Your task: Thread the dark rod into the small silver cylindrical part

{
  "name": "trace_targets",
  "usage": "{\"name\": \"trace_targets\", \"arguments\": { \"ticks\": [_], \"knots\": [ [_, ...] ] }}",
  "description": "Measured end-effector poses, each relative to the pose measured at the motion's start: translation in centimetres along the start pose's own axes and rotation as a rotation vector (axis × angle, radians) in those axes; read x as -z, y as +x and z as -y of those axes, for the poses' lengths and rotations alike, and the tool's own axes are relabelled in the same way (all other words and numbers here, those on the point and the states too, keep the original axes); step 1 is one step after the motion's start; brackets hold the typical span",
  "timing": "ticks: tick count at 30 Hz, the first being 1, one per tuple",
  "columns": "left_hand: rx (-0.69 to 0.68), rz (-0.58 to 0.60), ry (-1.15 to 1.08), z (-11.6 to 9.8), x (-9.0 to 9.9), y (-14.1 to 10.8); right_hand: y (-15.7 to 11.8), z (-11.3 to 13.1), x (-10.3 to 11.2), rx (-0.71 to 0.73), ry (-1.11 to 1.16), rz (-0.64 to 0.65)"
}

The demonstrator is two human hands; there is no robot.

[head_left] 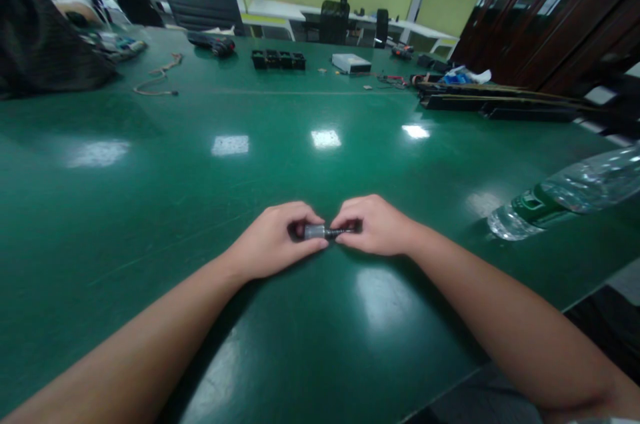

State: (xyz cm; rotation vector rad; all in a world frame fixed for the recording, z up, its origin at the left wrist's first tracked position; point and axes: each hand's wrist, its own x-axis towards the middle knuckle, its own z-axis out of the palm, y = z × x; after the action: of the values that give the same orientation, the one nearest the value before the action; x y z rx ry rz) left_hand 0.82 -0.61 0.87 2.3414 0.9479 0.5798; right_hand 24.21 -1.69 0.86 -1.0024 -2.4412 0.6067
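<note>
Between my hands, low over the middle of the green table (280, 324), is a small grey cylinder (315, 231) with a thin dark ribbed shaft (336, 233) on its right side. It lies level, pointing left to right. My left hand (277, 241) has its thumb and fingers closed around the grey cylinder. The thumb and fingertips of my right hand (377, 227) pinch the dark shaft. My fingers cover part of each end, and the piece is too small to identify exactly.
A clear plastic bottle (550, 201) lies on its side at the right. Along the far side are a black compartmented holder (278, 59), a flat grey box (351, 63), a cord (155, 83) and long dark strips (500, 101). A dark bag-like shape (47, 44) occupies the far left.
</note>
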Motion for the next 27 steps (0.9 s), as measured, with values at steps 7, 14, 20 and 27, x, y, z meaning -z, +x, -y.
{"name": "trace_targets", "arguments": {
  "ticks": [7,14,20,27],
  "knots": [
    [0.000,-0.002,-0.004,0.0,0.1,-0.1,-0.1,0.0,0.3,-0.010,0.003,0.004],
    [0.012,0.002,-0.011,0.1,0.0,-0.1,-0.1,0.1,0.7,-0.041,-0.002,0.028],
    [0.026,0.003,-0.018,0.3,0.0,-0.2,-0.5,-0.8,1.5,-0.096,0.008,0.074],
    [0.035,0.001,-0.023,0.3,0.1,-0.2,-1.0,-1.9,3.2,-0.235,-0.002,0.114]
  ]
}}
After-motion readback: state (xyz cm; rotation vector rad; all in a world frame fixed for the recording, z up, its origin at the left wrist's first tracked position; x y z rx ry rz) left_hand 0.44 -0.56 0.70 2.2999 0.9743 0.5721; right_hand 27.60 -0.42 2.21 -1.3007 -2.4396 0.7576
